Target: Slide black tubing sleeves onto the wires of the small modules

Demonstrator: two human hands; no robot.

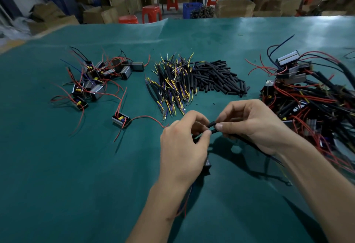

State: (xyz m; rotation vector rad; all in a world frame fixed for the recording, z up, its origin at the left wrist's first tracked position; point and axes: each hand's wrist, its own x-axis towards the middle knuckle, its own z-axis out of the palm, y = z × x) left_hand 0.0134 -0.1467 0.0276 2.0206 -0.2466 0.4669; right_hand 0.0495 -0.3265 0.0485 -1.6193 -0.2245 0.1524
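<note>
both hands are working close together above the green surface [96, 166], in front of the heap of loose black sleeves [217, 78]. the left hand [182, 146] is pinching a black sleeve [213, 131] at its end, thumb and forefinger closed on it; the right hand [249, 125] is pinching the other black piece [212, 123] just beside it, the rest of that cable trailing back under the palm. the sleeve is lying roughly left to right, its open end facing the right hand. a small module [207, 164] is hanging below the left palm. to do this well, i judge the two ends should be kept in line and the grip kept near the tips, feeding in short pushes so the wire is not buckling.
</note>
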